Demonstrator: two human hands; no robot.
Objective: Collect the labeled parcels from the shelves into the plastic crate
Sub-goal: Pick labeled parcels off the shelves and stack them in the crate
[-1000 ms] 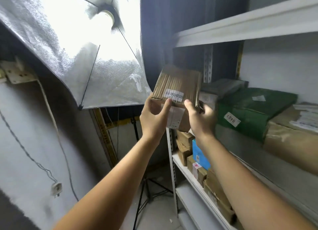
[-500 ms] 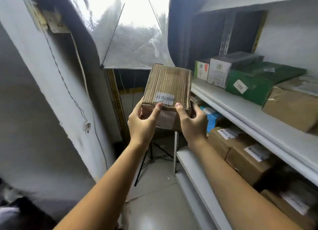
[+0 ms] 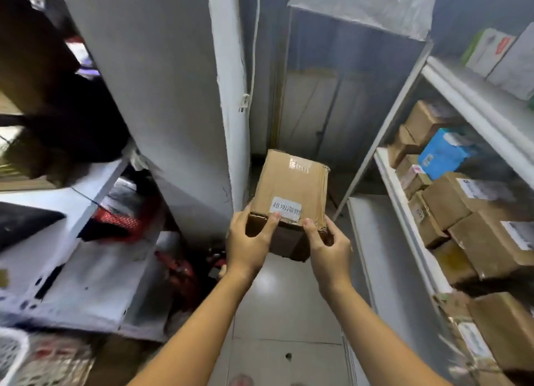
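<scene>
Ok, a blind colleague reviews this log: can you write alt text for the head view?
The left hand and right hand hold a taped box with a white label above a tiled floor. Shelves of parcels stand on the right; what looks like a white crate shows at bottom left.

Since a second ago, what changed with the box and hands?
The box came down from upper-shelf height to over the floor, away from the shelves. Both the left hand and right hand kept gripping its near end. The parcels on the shelves stayed put.
</scene>
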